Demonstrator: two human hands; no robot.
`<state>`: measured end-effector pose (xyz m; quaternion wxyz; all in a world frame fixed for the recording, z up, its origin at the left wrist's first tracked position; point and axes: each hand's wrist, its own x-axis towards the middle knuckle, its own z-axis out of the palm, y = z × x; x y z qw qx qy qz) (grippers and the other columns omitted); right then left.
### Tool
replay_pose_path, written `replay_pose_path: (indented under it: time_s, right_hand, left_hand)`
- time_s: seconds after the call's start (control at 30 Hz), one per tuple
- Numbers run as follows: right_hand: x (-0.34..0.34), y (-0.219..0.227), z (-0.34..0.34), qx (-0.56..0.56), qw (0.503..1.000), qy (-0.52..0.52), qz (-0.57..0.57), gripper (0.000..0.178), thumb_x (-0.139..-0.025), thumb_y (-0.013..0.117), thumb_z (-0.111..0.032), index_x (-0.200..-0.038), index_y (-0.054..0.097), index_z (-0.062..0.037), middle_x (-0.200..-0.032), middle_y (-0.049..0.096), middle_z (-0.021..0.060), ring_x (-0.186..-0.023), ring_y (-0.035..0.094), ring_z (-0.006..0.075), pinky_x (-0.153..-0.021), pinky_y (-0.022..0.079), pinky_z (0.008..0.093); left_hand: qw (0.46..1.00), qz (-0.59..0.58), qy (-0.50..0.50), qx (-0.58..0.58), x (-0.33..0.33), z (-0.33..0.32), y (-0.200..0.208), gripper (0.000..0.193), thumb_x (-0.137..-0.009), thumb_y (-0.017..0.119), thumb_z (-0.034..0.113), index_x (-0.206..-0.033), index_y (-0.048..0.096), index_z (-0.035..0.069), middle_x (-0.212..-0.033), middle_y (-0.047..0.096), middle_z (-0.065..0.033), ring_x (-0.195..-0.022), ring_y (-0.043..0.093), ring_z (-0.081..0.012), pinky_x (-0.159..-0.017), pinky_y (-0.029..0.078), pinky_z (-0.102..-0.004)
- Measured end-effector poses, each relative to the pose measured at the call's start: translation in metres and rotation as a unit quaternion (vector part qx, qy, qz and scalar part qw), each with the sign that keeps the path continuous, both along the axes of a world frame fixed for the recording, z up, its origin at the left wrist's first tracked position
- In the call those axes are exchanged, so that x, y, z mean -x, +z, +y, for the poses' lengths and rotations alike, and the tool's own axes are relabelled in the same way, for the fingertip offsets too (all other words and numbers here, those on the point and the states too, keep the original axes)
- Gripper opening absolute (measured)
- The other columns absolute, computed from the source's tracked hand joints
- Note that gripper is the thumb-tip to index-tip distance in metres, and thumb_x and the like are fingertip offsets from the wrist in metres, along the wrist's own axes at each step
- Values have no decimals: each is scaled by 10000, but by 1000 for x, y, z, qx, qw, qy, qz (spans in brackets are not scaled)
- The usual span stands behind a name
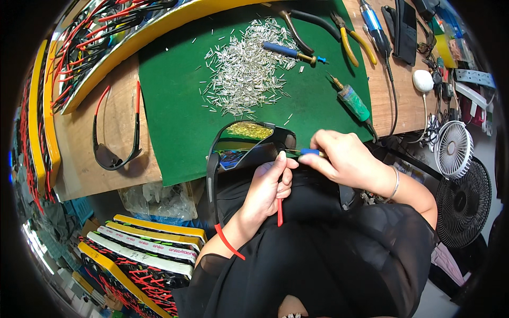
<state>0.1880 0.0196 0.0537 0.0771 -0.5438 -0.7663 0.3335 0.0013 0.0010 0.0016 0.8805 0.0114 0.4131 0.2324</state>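
A pair of black wraparound sunglasses (256,152) with mirrored lenses and red temple tips hangs over the near edge of the green mat. My left hand (272,185) is closed on it near the hinge, fingers curled round one temple, whose red tip shows below the fist. From the right, my right hand (342,159) pinches a small blue-handled screwdriver (311,152). Its thin shaft points left at the hinge by my left thumb; whether the tip touches a screw is too small to tell. Beyond lies a heap of small silvery pins (246,71).
On the green mat (175,116) lie another blue-handled screwdriver (289,51), yellow-handled cutters (352,40), black-handled pliers (313,24) and a green-handled corded tool (352,103). Another pair of sunglasses (114,159) rests at left, near yellow-edged trays (85,95). Fans (453,148) stand at right.
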Motion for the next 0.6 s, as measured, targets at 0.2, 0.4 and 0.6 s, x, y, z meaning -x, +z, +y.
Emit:
replay_pose_path:
  time_s: [0.2,0.4,0.6]
  right_hand:
    - [5,10,3,-29,999,-22,35,245,-831,561,-218,-717,507,-8,-655,555,164,-593,569,329,-524,459,388]
    - [0,-2,-4,1,999,9,-47,219,-774,628,-185,-826,496,-19,-748,516,125,-587,559,284,-499,439,360]
    - [6,3,-2,-45,997,-45,43,345,-849,536,-299,-672,517,-3,-627,564,160,-598,578,338,-542,472,401]
  left_hand:
    - [1000,5,-1,7,1,0,-1,336,-934,427,331,-890,531,14,-561,435,26,-377,270,-22,-356,216,-170]
    - [1000,-3,-5,4,1,1,-1,335,-934,425,332,-893,527,16,-560,432,28,-380,273,-23,-356,216,-172]
    - [1000,-3,-4,4,0,0,-2,329,-936,422,330,-887,527,22,-563,430,34,-383,274,-22,-357,217,-172]
